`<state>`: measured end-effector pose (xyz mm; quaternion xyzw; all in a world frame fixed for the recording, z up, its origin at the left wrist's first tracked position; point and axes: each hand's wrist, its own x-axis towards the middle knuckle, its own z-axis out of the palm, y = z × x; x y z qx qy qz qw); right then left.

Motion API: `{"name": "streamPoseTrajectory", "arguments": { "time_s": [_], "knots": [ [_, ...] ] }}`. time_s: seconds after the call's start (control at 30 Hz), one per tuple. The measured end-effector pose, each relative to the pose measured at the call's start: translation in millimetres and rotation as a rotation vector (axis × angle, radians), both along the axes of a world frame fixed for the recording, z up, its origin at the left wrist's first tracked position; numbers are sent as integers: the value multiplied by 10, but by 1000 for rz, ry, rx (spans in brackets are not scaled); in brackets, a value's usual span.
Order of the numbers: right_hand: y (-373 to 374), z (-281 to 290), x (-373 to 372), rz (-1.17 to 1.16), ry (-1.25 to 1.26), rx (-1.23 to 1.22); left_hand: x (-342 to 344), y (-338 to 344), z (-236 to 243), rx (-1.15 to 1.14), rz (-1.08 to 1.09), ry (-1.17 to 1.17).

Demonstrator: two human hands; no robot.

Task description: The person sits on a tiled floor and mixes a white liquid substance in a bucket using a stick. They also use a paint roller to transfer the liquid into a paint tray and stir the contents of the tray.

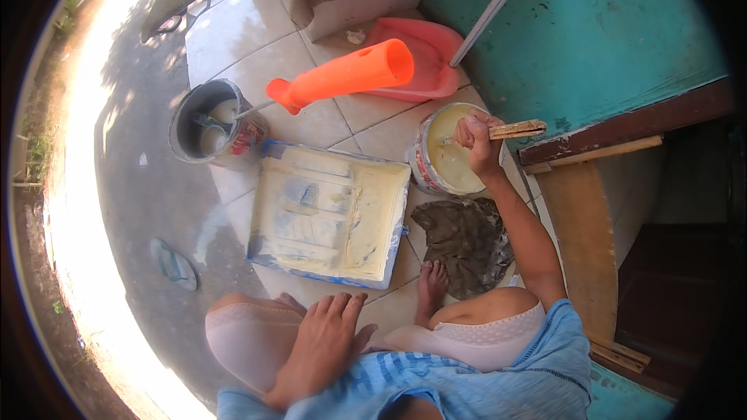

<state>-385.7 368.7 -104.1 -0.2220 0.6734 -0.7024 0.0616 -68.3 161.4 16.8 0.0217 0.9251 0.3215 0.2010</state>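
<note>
My right hand (477, 138) is closed around a rough wooden stick (520, 130) over the bucket of pale yellow paint (454, 157). The stick's upper end juts out to the right of my fist; its lower end seems to reach toward the paint, partly hidden by my fingers. My left hand (323, 338) lies open on my left knee with its fingers stretched out, holding nothing. In front of me sits a blue paint tray (294, 274), its inside coated with cream paint.
A grey bucket (184, 134) holds a paint roller with an orange handle (342, 78). A dark, crumpled cloth (459, 245) lies beside my bare foot. Farther back is a pink dustpan (420, 58) with a long pole. A flip-flop (173, 263) lies at left; a teal wall (583, 39) rises at right.
</note>
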Motion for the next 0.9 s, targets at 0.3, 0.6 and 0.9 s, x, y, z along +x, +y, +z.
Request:
{"name": "streamPoseTrajectory", "arguments": {
  "time_s": [0.3, 0.6, 0.9],
  "knots": [
    [624, 210, 10, -231, -132, -77, 13, -52, -22, 5, 19, -22],
    [276, 66, 6, -123, -19, -239, -42, -4, -29, 26, -15, -25],
    [694, 188, 157, -211, -88, -203, -43, -9, -60, 16, -15, -33]
  ]
}}
